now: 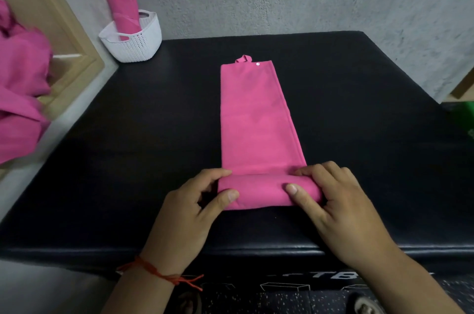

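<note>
Both hands, left hand [195,200] and right hand [333,200], pinch the pink cloth's [254,118] roll at six o'clock; rolling barely begun, most length toward twelve remains flat.

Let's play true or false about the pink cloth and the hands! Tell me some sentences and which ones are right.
1. The left hand and right hand grip the rolled near end of the pink cloth. True.
2. The cloth is rolled up all the way. False: most of it lies flat on the black table.
3. The white basket is empty. False: a rolled towel stands in it.
4. A red string is tied round the left wrist. True.
</note>
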The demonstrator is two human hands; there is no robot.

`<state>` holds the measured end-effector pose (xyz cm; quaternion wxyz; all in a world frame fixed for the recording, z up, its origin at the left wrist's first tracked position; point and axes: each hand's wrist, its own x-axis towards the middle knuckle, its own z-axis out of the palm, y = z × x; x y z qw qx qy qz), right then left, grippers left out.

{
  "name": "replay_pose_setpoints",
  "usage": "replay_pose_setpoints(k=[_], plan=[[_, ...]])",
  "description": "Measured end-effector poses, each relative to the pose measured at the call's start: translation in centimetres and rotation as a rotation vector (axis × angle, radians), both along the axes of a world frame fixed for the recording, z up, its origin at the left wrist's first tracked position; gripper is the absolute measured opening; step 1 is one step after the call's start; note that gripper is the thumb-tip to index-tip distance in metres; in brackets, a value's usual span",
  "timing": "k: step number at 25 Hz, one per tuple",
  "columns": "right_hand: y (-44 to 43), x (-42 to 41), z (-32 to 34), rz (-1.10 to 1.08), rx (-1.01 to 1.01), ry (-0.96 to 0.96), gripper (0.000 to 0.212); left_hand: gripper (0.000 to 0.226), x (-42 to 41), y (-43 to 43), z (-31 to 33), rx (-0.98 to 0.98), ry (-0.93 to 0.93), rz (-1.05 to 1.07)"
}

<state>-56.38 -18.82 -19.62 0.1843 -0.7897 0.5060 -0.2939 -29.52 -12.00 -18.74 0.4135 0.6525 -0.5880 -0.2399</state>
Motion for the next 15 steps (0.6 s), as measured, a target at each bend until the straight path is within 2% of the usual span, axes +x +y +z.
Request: replay_pose_setpoints(k=[4,9,12,15], plan=[[-0.2,-0.2,0.1,-0.018,-0.006,0.077,0.053,0.042,-0.4,-0.5,-0.1,0.002,-0.128,0.034],[-1.0,0.2,0.4,-0.028,0.024,0.026,0.051,0.049,-0.3,-0.4,0.2,0.03,-0.187,-0.075],[-1.0,0.4,1.0,-0.043,0.082,-0.107,0.036,0.06,0.5,-0.4,0.4,0.098,-0.127,-0.136],[-0.9,0.3,1.3,-0.073,0.115,-0.146,0.036,0.049,0.6,-0.4,0.4,0.115,-0.078,-0.108]])
